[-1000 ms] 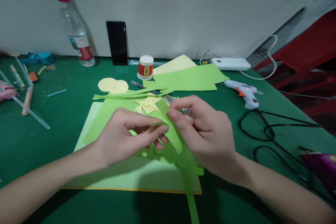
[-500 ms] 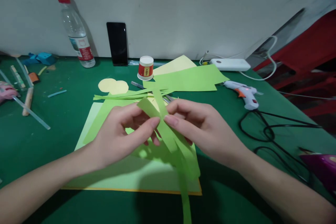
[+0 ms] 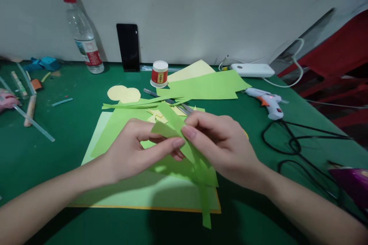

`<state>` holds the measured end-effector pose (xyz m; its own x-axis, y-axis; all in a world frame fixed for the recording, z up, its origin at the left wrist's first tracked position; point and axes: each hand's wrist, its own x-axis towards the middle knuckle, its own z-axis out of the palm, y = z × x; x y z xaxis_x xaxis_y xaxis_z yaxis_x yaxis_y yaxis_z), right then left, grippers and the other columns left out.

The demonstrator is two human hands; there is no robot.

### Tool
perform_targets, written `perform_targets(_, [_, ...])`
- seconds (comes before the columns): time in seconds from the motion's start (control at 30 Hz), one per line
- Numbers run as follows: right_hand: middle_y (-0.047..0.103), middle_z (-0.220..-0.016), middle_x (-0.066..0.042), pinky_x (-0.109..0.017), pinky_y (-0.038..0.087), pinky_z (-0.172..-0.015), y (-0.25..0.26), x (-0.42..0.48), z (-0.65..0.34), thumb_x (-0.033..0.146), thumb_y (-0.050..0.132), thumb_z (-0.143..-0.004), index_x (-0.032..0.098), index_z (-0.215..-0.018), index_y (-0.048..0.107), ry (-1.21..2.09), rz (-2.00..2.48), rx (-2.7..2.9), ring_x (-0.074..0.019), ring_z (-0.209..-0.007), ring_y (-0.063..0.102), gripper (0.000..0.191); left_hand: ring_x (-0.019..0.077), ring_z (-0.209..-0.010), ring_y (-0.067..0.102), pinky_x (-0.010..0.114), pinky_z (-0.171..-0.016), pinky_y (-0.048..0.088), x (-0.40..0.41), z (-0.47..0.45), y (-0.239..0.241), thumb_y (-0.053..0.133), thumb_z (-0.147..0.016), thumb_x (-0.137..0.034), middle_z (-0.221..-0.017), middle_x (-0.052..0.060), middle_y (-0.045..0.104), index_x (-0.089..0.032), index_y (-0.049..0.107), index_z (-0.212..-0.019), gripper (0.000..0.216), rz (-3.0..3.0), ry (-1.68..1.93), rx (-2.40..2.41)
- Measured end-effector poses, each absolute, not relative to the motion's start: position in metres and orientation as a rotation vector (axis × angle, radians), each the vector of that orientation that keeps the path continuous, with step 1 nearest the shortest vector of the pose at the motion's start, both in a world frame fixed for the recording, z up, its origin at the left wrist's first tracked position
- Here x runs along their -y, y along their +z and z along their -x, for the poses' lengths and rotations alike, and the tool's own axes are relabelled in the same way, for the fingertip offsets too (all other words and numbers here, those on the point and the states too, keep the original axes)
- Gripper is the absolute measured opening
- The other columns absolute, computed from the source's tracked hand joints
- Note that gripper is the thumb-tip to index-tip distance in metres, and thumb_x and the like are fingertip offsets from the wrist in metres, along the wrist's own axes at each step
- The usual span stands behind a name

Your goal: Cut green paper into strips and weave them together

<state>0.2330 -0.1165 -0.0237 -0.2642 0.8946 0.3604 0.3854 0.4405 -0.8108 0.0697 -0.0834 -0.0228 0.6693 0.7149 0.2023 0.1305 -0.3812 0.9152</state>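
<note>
Both my hands meet over a stack of light green paper sheets (image 3: 120, 195) on the green table. My left hand (image 3: 138, 149) pinches one end of a green paper strip (image 3: 172, 120) between thumb and fingers. My right hand (image 3: 221, 141) pinches the same strip from the right, fingertips almost touching the left ones. Longer green strips (image 3: 204, 203) hang down below the hands over the sheets' near edge. Behind the hands lie yellow paper scraps (image 3: 156, 115) and thin green offcuts (image 3: 135, 104).
A water bottle (image 3: 83, 34), black phone (image 3: 128, 47) and small red-labelled jar (image 3: 159, 73) stand at the back. Green and yellow sheets (image 3: 209, 84), two yellow discs (image 3: 123, 93), a glue gun (image 3: 268, 102), power bank (image 3: 253, 69), black cable (image 3: 299, 145) and glue sticks (image 3: 31, 120) lie around.
The strip's upper end has been bent down lower between my fingers, and the hanging tail has drawn upward. Both hands stayed close together over the sheets.
</note>
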Motion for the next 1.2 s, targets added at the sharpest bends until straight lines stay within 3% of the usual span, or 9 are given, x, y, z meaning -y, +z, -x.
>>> perform_targets(0.23, [0.046,-0.053,0.005,-0.019,0.027,-0.040,-0.0287,0.1188,-0.2275,0.012,0.044,-0.083,0.020,-0.064,0.044,0.659,1.072,1.762,-0.0056,-0.046,0.039,0.021,0.0065,-0.045,0.053,0.014,-0.044,0.041,0.0831,-0.0711,-0.0250,0.059,-0.078,-0.015,-0.054,-0.003,0.064,-0.016,0.066,-0.062,0.018,-1.985,0.854,-0.642])
perform_targets(0.57, [0.040,-0.051,0.006,-0.018,0.026,-0.038,-0.0228,0.1157,-0.2330,0.013,0.046,-0.080,0.019,-0.060,0.041,0.759,1.047,1.848,-0.0049,-0.043,0.034,0.022,0.0073,-0.051,0.061,0.012,-0.047,0.048,0.0863,-0.0703,-0.0207,0.061,-0.075,-0.012,-0.063,-0.004,0.069,-0.019,0.067,-0.068,0.012,-1.772,0.777,-0.677])
perform_targets(0.83, [0.043,-0.055,0.005,-0.019,0.031,-0.042,-0.0290,0.1172,-0.2300,0.016,0.044,-0.084,0.020,-0.063,0.041,0.651,1.103,1.681,-0.0062,-0.047,0.039,0.021,0.0074,-0.054,0.062,0.011,-0.051,0.050,0.0843,-0.0707,-0.0235,0.063,-0.075,-0.013,-0.063,-0.003,0.069,-0.017,0.067,-0.066,0.010,-1.838,0.879,-0.691])
perform_targets(1.2, [0.049,-0.058,0.003,-0.019,0.039,-0.046,-0.0224,0.1132,-0.2344,0.018,0.049,-0.081,0.019,-0.064,0.049,0.880,1.102,1.595,-0.0080,-0.053,0.047,0.018,0.0110,-0.056,0.066,0.017,-0.055,0.056,0.0870,-0.0754,-0.0235,0.063,-0.073,-0.012,-0.070,-0.002,0.070,-0.015,0.067,-0.073,0.005,-1.505,0.819,-0.750])
